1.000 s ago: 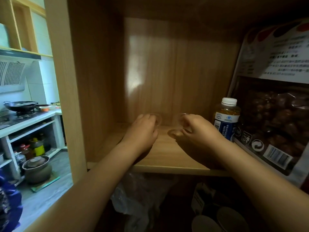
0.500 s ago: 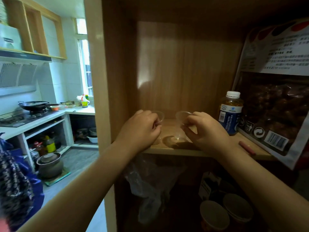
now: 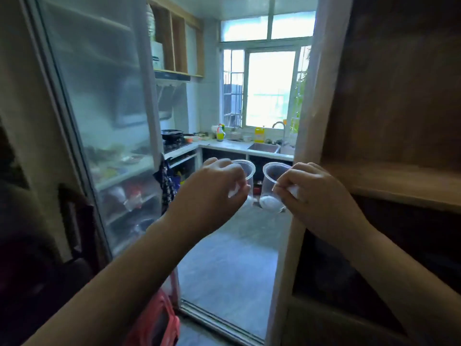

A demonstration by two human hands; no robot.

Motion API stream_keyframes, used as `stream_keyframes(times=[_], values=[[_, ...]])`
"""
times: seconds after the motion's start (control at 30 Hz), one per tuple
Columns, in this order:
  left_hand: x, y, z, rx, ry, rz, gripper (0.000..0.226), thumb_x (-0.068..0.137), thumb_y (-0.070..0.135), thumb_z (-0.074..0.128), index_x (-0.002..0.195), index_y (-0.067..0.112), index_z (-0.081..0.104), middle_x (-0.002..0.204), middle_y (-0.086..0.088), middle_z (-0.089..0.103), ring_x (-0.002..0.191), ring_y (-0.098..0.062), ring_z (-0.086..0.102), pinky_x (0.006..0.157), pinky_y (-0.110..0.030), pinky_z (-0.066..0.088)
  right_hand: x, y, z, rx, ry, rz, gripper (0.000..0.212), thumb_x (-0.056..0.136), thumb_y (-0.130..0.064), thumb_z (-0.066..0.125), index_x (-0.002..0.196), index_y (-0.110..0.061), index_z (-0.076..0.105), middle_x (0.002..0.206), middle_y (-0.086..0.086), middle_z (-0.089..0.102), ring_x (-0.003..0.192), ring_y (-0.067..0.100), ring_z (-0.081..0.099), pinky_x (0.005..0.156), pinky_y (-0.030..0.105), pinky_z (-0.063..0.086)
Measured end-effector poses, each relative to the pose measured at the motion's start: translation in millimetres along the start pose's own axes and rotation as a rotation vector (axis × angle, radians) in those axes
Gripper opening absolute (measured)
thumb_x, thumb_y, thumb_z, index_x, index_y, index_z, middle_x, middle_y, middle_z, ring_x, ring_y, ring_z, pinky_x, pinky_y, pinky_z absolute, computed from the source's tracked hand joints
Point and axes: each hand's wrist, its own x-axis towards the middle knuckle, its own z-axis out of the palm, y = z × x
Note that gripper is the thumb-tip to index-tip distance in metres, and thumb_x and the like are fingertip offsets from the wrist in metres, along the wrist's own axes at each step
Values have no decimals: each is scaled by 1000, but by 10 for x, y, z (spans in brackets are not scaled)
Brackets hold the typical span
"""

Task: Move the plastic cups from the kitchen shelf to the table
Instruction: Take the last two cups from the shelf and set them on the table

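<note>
Left hand (image 3: 214, 188) clamped on one clear plastic cup (image 3: 245, 176); right hand (image 3: 316, 196) clamped on second cup (image 3: 272, 188). Both cups upright, in mid-air, left of wooden shelf (image 3: 399, 183), clear of it.

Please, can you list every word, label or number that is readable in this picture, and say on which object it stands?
None can be read.
Yellow bottle by the window: label too small.
White appliance on the upper shelf: dark marking, blurred.
Clear plastic cups, one in each hand: no print visible.
</note>
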Motion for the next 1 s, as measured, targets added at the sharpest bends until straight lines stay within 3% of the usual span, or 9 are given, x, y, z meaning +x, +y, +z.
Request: stream_keyframes(times=[0.07, 0.2, 0.3, 0.4, 0.5, 0.6, 0.77, 0.87, 1.0], values=[[-329, -285, -337, 43, -13, -61, 12, 82, 27, 58, 74, 18, 58, 72, 5, 55, 75, -13, 46, 62, -25, 29, 70, -402, 308, 73, -20, -44, 7, 82, -14, 66, 75, -13, 65, 75, -8, 56, 77, 15, 52, 73, 29, 43], [-1077, -795, -1025, 161, -41, -184, 13, 83, 27, 58, 77, 15, 59, 74, 3, 52, 76, -16, 46, 66, -33, 38, 181, -1280, 920, 206, -77, -172, 5, 82, -13, 67, 77, -12, 66, 76, -7, 55, 77, 18, 55, 70, 33, 47], [-1626, -1124, -1553, 227, -42, -281, 13, 83, 25, 59, 77, 13, 59, 72, 1, 51, 75, -18, 46, 69, -33, 38, 247, -1950, 1322, 280, -124, -261, 5, 82, -15, 67, 79, -12, 66, 78, -5, 59, 78, 19, 56, 71, 29, 45], [-2142, -1371, -2026, 294, -14, -403, 16, 83, 26, 59, 76, 12, 59, 73, 1, 52, 76, -17, 45, 69, -33, 39, 300, -2577, 1680, 380, -171, -337, 2, 81, -14, 68, 81, -13, 66, 81, -5, 62, 82, 17, 57, 74, 25, 44], [-2622, -1547, -2419, 363, 18, -537, 16, 82, 28, 57, 77, 13, 59, 75, 1, 55, 79, -16, 47, 68, -34, 42, 331, -3142, 2005, 468, -241, -401, 2, 83, -18, 65, 83, -16, 66, 88, -6, 64, 89, 16, 58, 78, 28, 47], [-3054, -1711, -2734, 421, 47, -643, 16, 82, 28, 55, 77, 14, 59, 75, 5, 53, 79, -12, 46, 68, -32, 43, 351, -3669, 2337, 533, -303, -471, 4, 83, -21, 62, 83, -18, 65, 86, -6, 62, 87, 18, 56, 75, 31, 46], [-3650, -2069, -3096, 513, 96, -800, 16, 83, 31, 51, 77, 18, 58, 77, 9, 52, 81, -7, 43, 64, -26, 38, 377, -4421, 2918, 609, -384, -601, 8, 82, -19, 62, 89, -16, 66, 90, -6, 63, 88, 17, 55, 75, 23, 42], [-3929, -2357, -3268, 560, 96, -862, 15, 84, 31, 53, 75, 19, 58, 76, 9, 53, 81, -7, 44, 61, -22, 37, 455, -4792, 3270, 654, -437, -663, 6, 84, -19, 60, 87, -20, 66, 92, -9, 64, 90, 15, 55, 74, 30, 48], [-4179, -2879, -3489, 654, 66, -897, 13, 82, 28, 56, 72, 21, 56, 72, 9, 52, 78, -8, 44, 59, -23, 38, 696, -5240, 3782, 700, -457, -760, 6, 85, -19, 60, 87, -22, 64, 87, -13, 60, 86, 12, 53, 71, 27, 46]])
